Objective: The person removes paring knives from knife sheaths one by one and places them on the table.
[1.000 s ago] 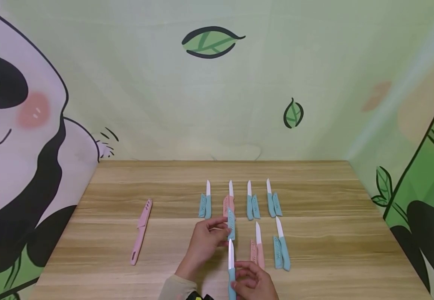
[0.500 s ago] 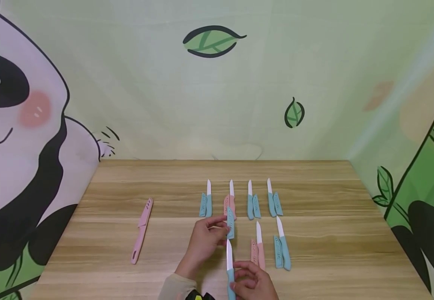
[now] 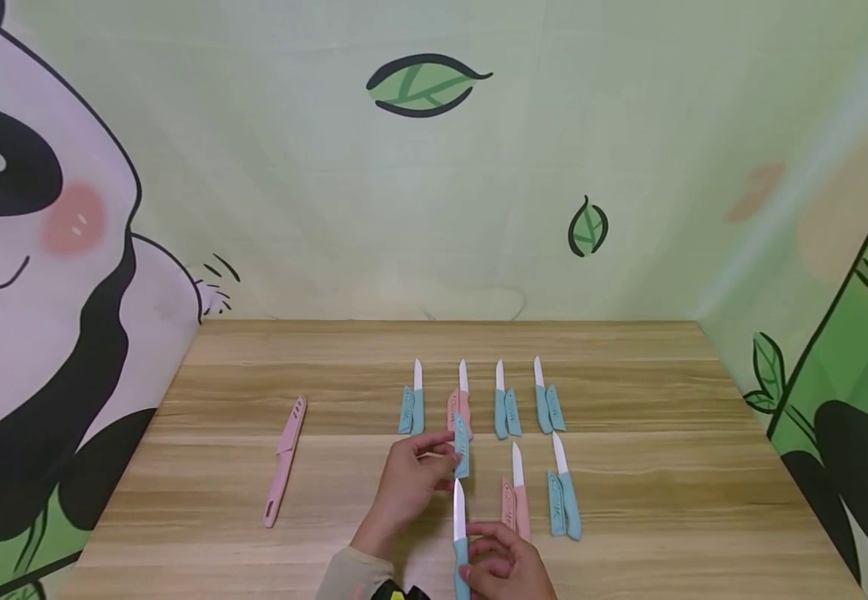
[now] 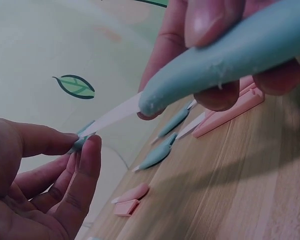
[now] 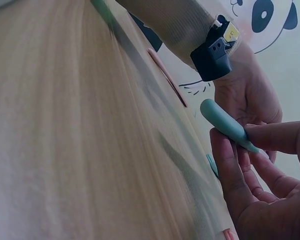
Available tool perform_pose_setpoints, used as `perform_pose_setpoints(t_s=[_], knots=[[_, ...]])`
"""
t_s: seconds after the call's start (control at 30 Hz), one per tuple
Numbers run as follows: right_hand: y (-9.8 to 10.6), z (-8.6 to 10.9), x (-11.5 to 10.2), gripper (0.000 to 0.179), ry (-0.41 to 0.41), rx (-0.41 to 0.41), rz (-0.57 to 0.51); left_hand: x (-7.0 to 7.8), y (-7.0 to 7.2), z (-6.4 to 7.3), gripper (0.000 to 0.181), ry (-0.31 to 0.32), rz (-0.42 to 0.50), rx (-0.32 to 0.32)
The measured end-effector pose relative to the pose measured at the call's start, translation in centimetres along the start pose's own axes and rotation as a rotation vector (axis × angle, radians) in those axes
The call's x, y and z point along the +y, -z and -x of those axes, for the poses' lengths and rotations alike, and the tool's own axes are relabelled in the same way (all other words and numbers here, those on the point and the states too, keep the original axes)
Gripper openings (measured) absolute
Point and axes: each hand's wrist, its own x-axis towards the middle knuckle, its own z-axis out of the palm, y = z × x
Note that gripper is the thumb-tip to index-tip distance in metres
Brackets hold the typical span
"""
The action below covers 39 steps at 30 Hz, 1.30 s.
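Between thumb and fingers, my left hand [image 3: 413, 479] pinches a blue sheath [image 3: 461, 446] above the table. My right hand [image 3: 509, 562] grips the blue handle of a paring knife [image 3: 460, 562], its white blade pointing away from me toward the sheath. In the left wrist view the tip of the blade [image 4: 112, 115] lies at the sheath's mouth, near the left fingertips [image 4: 92, 147]; how far in it sits I cannot tell. The right wrist view shows the knife handle [image 5: 225, 122] pinched by the thumb and fingers, with the left hand behind it.
On the wooden table [image 3: 202, 475], a sheathed pink knife [image 3: 284, 462] lies at the left. Bare knives with sheaths beside them form a back row, including a blue one [image 3: 416, 400]. Nearer right lie a pink knife [image 3: 521, 500] and a blue knife [image 3: 569, 500].
The knife and sheath have shifted very slightly to the left since a second ago. Both hands keep their hold, and little else differs.
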Motion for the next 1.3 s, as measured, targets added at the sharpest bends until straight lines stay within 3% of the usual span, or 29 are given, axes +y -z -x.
perform_pose_setpoints(t_s=[0.6, 0.9, 1.17, 1.3], knots=[[0.3, 0.1, 0.1, 0.061, 0.01, -0.003, 0.0, -0.3, 1.0, 0.6, 0.037, 0.007, -0.018, 0.008], [0.2, 0.1, 0.1, 0.072, 0.025, 0.081, 0.007, -0.5, 1.5, 1.1, 0.031, 0.028, -0.083, 0.023], [0.1, 0.1, -0.1, 0.031, 0.014, 0.117, 0.04, -0.9, 1.6, 2.0, 0.029, 0.027, -0.146, -0.004], [0.0, -0.1, -0.1, 0.027, 0.026, 0.141, 0.08, -1.2, 1.7, 2.2, 0.028, 0.024, -0.197, -0.017]])
